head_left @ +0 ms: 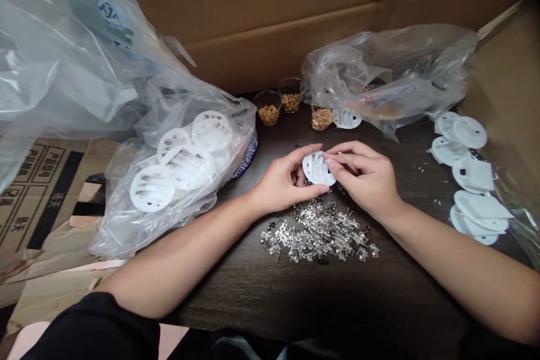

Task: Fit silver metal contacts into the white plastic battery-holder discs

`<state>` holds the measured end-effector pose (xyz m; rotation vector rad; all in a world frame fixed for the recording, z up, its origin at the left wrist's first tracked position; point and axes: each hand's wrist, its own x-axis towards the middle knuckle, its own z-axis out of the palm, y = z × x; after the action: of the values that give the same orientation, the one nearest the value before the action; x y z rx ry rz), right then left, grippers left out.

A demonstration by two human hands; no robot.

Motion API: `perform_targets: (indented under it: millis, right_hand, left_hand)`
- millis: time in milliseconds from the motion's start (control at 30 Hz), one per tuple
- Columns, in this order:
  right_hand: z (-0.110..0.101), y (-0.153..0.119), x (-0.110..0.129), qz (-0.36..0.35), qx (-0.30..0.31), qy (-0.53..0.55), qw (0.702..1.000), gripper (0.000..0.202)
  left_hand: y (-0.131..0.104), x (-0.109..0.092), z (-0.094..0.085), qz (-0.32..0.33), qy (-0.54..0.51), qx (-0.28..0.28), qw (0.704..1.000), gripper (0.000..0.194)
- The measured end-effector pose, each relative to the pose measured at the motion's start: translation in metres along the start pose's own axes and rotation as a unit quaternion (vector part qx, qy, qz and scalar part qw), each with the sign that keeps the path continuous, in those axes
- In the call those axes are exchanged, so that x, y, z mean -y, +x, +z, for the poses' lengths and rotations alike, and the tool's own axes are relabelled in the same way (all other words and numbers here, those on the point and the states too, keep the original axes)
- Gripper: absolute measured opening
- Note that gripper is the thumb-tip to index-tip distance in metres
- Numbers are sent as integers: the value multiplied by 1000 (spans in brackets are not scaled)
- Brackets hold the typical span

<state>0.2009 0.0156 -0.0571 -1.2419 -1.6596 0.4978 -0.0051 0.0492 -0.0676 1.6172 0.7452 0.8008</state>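
Note:
My left hand (283, 175) grips a white round plastic battery holder (313, 167) by its edge, thumb along the near side. In my right hand (366, 177) is a thin tan stick (348, 162), with the thumb and index finger pinched at the holder's right side. Whether the fingertips also hold a small part is hidden. Beneath both hands spreads a pile of small silver metal clips and springs (324, 233), the nearest loose things to them.
A plastic bag (122, 225) on the left carries several fitted white discs (185, 167). Clear cups (269, 109) of gold-coloured pins stand at the back beside another bag (392, 67). White discs (472, 174) lie along the right. Cardboard walls (274, 22) rise behind.

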Motion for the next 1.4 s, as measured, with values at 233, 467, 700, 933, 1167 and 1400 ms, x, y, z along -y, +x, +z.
perform_targets:
  millis: [233, 467, 700, 933, 1167, 1400]
  right_hand:
    - [-3, -3, -3, -109, 38, -61, 991, 25]
    - [-2, -1, 1, -73, 13, -19, 997, 33]
    - [-2, 0, 5, -77, 23, -13, 997, 29]
    - [-3, 5, 14, -73, 37, -10, 997, 28]
    - [-10, 12, 22, -33, 42, 42, 998, 23]
    - [-21, 40, 52, 103, -18, 274, 956, 27]
  left_hand:
    - [0, -3, 0, -19, -33, -2, 999, 83]
    - [3, -7, -1, -29, -53, -7, 998, 82]
    - [4, -10, -2, -45, -62, -9, 997, 81]
    - [4, -7, -1, -15, -48, -22, 998, 75]
    - [4, -8, -2, 62, -27, -48, 997, 80]
    - [4, -11, -5, 122, 38, -69, 989, 79]
